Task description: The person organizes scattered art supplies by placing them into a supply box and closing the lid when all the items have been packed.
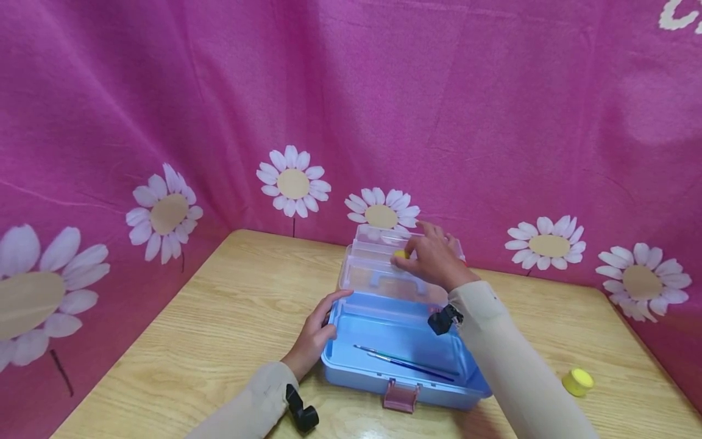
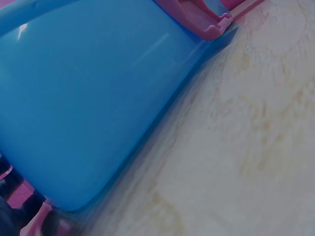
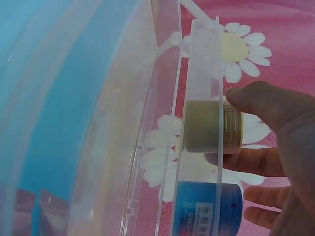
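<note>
A blue plastic box [image 1: 395,332] with a clear lid lies open on the table. My left hand [image 1: 314,335] grips its left wall near the back corner. Over the clear raised tray [image 1: 362,250] at the back, my right hand [image 1: 436,256] pinches a yellow paint jar [image 3: 204,127] by its ribbed cap, between thumb and finger. That jar sits partly inside the tray, as the right wrist view shows. Beside it in the same tray is a blue paint jar [image 3: 206,209] with a white label. Two thin paintbrushes [image 1: 408,364] lie on the box floor.
Another yellow paint jar [image 1: 578,382] stands on the wooden table [image 1: 219,305] to the right of the box. A pink latch [image 1: 401,396] hangs at the box's front. Behind and at the sides hangs a magenta cloth [image 1: 466,122] printed with daisies.
</note>
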The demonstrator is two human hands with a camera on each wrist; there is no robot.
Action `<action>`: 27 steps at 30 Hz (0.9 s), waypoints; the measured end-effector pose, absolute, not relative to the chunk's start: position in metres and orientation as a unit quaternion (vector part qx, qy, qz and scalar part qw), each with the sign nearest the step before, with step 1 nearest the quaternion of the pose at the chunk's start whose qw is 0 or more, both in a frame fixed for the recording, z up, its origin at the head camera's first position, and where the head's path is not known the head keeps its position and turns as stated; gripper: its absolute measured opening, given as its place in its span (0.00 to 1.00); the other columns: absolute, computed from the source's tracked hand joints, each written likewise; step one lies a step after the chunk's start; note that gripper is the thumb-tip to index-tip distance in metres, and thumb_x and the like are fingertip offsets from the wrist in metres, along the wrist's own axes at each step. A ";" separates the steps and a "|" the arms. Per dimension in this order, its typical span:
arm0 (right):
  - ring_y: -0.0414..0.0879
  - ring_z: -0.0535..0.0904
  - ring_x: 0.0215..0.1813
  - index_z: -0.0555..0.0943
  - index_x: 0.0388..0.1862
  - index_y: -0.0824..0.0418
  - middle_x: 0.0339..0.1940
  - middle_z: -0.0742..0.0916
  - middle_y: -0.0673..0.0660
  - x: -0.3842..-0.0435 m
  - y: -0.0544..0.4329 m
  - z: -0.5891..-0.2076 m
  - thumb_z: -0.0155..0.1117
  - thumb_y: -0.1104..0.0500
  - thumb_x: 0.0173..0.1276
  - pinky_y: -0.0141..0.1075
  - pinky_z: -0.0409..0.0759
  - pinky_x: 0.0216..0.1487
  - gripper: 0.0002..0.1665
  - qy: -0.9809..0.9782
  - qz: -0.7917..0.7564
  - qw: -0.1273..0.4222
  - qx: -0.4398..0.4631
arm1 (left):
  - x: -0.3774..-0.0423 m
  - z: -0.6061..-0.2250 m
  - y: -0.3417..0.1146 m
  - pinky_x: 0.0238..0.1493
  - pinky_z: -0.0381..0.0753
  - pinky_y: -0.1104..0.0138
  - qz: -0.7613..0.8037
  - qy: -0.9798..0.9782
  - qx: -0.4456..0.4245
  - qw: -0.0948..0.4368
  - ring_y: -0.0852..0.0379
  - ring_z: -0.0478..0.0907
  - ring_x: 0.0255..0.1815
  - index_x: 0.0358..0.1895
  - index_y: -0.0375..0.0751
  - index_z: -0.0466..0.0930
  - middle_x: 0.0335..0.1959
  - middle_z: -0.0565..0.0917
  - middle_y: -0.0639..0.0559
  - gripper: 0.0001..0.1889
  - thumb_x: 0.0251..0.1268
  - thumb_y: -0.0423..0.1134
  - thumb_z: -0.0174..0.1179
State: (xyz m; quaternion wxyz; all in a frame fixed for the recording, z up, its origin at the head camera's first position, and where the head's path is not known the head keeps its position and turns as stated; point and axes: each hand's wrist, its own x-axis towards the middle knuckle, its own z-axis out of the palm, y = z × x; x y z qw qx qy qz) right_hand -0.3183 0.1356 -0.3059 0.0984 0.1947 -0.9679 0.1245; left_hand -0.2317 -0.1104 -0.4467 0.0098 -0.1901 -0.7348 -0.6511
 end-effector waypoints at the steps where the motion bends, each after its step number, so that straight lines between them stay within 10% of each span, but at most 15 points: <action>1: 0.61 0.52 0.73 0.87 0.38 0.55 0.74 0.63 0.62 -0.318 0.136 -0.307 0.67 0.40 0.59 0.69 0.48 0.66 0.21 -0.968 0.126 0.097 0.194 | -0.232 -0.447 -0.110 0.71 0.49 0.42 -0.651 -0.734 -0.191 0.009 0.53 0.49 0.76 0.70 0.61 0.62 0.74 0.57 0.65 0.37 0.56 0.26 0.42; 27: 0.62 0.51 0.73 0.86 0.45 0.56 0.73 0.64 0.63 -0.318 0.150 -0.306 0.61 0.37 0.62 0.71 0.41 0.64 0.27 -0.965 0.163 0.093 0.180 | -0.230 -0.446 -0.110 0.70 0.48 0.40 -0.659 -0.727 -0.193 0.010 0.50 0.50 0.76 0.69 0.65 0.63 0.74 0.58 0.62 0.38 0.55 0.26 0.42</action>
